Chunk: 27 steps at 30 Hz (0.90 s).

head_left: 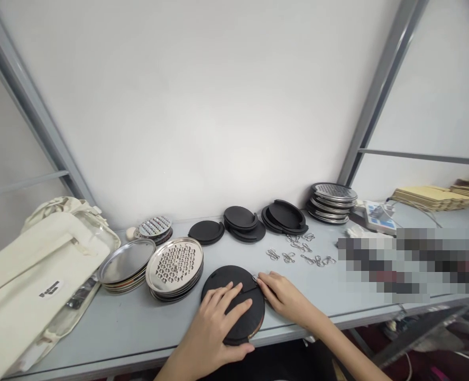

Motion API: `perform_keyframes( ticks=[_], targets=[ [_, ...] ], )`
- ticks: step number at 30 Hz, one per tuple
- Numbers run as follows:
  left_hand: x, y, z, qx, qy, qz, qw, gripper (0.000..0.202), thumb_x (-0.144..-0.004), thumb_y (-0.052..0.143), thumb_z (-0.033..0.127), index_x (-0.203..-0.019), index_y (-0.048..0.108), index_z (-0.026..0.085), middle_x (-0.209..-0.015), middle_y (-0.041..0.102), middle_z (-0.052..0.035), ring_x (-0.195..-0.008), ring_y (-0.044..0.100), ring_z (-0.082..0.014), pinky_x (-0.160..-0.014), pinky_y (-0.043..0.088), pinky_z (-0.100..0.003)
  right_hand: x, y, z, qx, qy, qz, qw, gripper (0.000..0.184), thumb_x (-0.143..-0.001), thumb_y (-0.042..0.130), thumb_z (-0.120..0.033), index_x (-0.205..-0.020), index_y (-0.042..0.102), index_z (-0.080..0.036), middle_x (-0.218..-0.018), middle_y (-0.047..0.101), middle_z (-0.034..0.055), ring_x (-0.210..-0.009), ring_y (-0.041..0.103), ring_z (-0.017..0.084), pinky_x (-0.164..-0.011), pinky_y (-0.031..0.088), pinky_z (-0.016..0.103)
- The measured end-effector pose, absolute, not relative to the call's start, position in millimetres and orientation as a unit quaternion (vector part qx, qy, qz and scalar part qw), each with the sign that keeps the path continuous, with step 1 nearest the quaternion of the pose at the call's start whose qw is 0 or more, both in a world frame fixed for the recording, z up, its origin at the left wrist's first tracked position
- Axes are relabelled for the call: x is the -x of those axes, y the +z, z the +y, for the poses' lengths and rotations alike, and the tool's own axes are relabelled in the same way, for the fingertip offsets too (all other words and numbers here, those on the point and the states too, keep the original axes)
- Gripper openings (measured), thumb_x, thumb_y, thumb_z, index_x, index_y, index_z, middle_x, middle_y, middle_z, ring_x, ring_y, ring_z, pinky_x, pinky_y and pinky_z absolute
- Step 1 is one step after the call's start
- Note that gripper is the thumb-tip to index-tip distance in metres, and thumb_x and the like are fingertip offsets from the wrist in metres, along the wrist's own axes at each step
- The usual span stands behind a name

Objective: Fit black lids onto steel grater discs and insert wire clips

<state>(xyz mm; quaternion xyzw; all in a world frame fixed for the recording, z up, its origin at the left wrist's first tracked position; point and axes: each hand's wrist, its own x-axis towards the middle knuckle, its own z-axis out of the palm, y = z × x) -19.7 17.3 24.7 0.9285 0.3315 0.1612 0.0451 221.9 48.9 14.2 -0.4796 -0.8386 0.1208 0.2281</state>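
Observation:
A round black disc (228, 280) lies on the grey table (139, 323) near its front edge. My left hand (214, 328) rests flat on top of the disc, fingers spread, thumb wrapped round its near rim. My right hand (284, 296) is at the disc's right edge, fingertips pinched on a small metal clip (255, 277) at the rim. Several loose wire clips (297, 253) lie scattered just beyond my right hand.
Stacks of perforated steel discs (174, 267) and plain steel plates (126, 262) stand left of the disc. More black discs (244, 222) and a steel stack (332, 202) line the back. A cream cloth bag (39, 270) lies far left. Cardboard sheets (432, 197) are at far right.

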Motion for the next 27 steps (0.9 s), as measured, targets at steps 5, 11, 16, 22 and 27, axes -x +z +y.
perform_keyframes(
  ticks=[5, 11, 16, 22, 27],
  targets=[
    [20.1, 24.2, 17.0, -0.928, 0.155, 0.335, 0.045, 0.076, -0.077, 0.072, 0.041, -0.142, 0.035, 0.032, -0.153, 0.029, -0.0017, -0.134, 0.033, -0.0301, -0.105, 0.034, -0.048, -222.1, 15.3, 49.4, 0.479, 0.131, -0.838, 0.228, 0.028, -0.099, 0.029, -0.025, -0.074, 0.040, -0.022, -0.066, 0.048, 0.0001, -0.067, 0.051, 0.018, -0.065, 0.036, 0.028],
    [20.0, 23.8, 16.6, -0.929, 0.156, 0.332, 0.037, 0.077, -0.077, 0.073, 0.043, -0.143, 0.034, 0.032, -0.152, 0.029, -0.0019, -0.135, 0.033, -0.0296, -0.106, 0.034, -0.048, -220.8, 16.7, 50.9, 0.485, 0.139, -0.834, 0.225, 0.028, -0.096, 0.032, -0.023, -0.069, 0.033, -0.022, -0.061, 0.042, -0.0021, -0.063, 0.047, 0.016, -0.062, 0.034, 0.027],
    [19.9, 23.1, 17.5, -0.927, 0.169, 0.333, 0.030, 0.074, -0.078, 0.071, 0.046, -0.142, 0.037, 0.032, -0.152, 0.031, -0.0030, -0.133, 0.036, -0.0301, -0.104, 0.036, -0.048, -222.0, 15.8, 50.1, 0.486, 0.131, -0.834, 0.228, 0.029, -0.095, 0.033, -0.022, -0.067, 0.028, -0.022, -0.058, 0.036, -0.0036, -0.063, 0.046, 0.016, -0.061, 0.032, 0.027],
    [20.0, 22.1, 17.7, -0.922, 0.179, 0.341, 0.037, 0.070, -0.081, 0.068, 0.045, -0.142, 0.037, 0.032, -0.152, 0.030, -0.0027, -0.132, 0.035, -0.0301, -0.104, 0.035, -0.048, -221.9, 15.2, 48.7, 0.485, 0.121, -0.836, 0.226, 0.028, -0.097, 0.032, -0.023, -0.068, 0.031, -0.022, -0.059, 0.038, -0.0029, -0.064, 0.047, 0.017, -0.062, 0.034, 0.027],
    [20.2, 23.4, 17.4, -0.924, 0.179, 0.336, 0.042, 0.073, -0.078, 0.070, 0.037, -0.142, 0.037, 0.032, -0.152, 0.030, -0.0024, -0.133, 0.035, -0.0309, -0.104, 0.034, -0.049, -220.7, 15.3, 49.5, 0.486, 0.115, -0.836, 0.227, 0.028, -0.100, 0.027, -0.024, -0.075, 0.040, -0.022, -0.066, 0.047, -0.0001, -0.066, 0.050, 0.018, -0.065, 0.037, 0.029]
  ],
)
